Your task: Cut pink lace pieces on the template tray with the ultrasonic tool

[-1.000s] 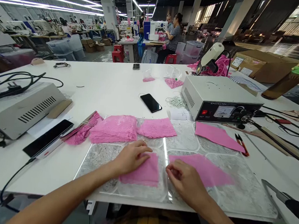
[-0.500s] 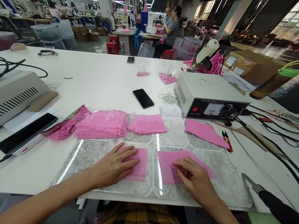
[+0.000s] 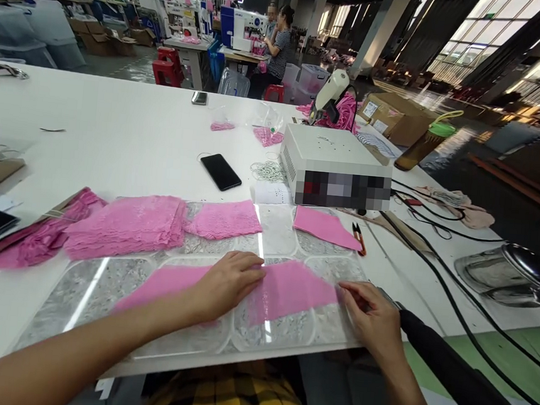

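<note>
A long strip of pink fabric (image 3: 291, 289) lies spread across a clear glass plate (image 3: 77, 299) at the table's front edge. My left hand (image 3: 227, 284) rests flat on the middle of the strip, fingers stretched out. My right hand (image 3: 373, 319) is at the strip's right end, fingers curled at the fabric's edge by the plate's corner. Beyond the strip lie a stack of pink lace (image 3: 126, 224), a second lace piece (image 3: 224, 218) and a plain pink piece (image 3: 324, 226).
A white machine box (image 3: 326, 154) stands behind the plate, with cables running right. Small snips (image 3: 359, 235), a black phone (image 3: 220, 172), a brown bottle (image 3: 421, 146) and a metal dish (image 3: 504, 273) lie around. A black tool handle (image 3: 449, 369) juts at front right. People sit at the far back.
The two separate pink pieces now show as one long strip. My right hand slid right to the strip's end. The view swung to the right.
</note>
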Available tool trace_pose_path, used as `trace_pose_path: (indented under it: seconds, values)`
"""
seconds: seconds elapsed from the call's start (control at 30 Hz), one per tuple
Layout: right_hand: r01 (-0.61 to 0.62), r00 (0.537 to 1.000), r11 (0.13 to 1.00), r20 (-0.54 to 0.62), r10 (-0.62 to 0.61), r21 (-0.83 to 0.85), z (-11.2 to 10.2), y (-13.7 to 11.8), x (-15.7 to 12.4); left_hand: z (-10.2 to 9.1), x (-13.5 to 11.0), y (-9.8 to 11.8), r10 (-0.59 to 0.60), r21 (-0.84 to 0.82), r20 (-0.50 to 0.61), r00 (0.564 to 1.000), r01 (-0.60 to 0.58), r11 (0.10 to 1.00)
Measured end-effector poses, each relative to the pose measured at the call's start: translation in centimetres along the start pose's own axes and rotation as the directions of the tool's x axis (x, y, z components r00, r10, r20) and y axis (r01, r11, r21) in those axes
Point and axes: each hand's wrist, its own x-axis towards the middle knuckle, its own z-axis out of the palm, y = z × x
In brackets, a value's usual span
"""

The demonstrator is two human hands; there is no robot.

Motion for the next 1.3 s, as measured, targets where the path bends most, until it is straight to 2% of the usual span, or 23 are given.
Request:
trace_pose_path:
  seconds: [0.23,0.33,0.43,0.5,0.6,0.7,0.8,0.9,1.3]
  values:
    - [-0.027,0.997,0.999,0.065,0.029,-0.026,0.5,0.6,-0.3,0.8,0.3,-0.6,-0.083,-0.095,0.030,0.996,0.086,0.992]
    - [-0.014,0.996,0.998,0.086,0.020,-0.064,0.5,1.0,-0.3,0.8,0.3,-0.6,-0.082,-0.127,0.024,0.996,0.084,0.988]
    - [0.037,0.998,0.997,0.062,-0.033,-0.067,0.2,0.5,-0.3,0.5,0.4,-0.4,-0.069,-0.145,0.037,0.997,0.073,0.987]
    - [0.122,0.991,0.992,0.050,-0.121,-0.025,0.2,-0.6,-0.4,0.3,0.3,-0.5,-0.071,-0.146,0.059,0.996,0.079,0.986]
    - [0.304,0.945,0.945,0.089,-0.315,0.122,1.0,-3.2,-0.6,0.1,0.2,-0.7,-0.073,-0.148,0.086,0.994,0.085,0.985]
    - [0.399,0.876,0.890,0.195,-0.441,0.222,2.6,-5.9,-1.1,0.0,0.0,-0.9,-0.070,-0.154,0.097,0.993,0.084,0.985]
    - [0.441,0.823,0.869,0.285,-0.492,0.226,4.0,-7.4,-1.6,0.0,-0.2,-0.9,-0.062,-0.161,0.095,0.994,0.077,0.984]
    - [0.451,0.800,0.864,0.327,-0.502,0.222,4.8,-7.9,-1.7,0.0,-0.3,-0.9,-0.054,-0.166,0.095,0.994,0.070,0.984]
    - [0.426,0.822,0.865,0.287,-0.493,0.265,4.8,-7.9,-1.9,0.0,-0.6,-1.1,-0.041,-0.153,0.089,0.995,0.054,0.987]
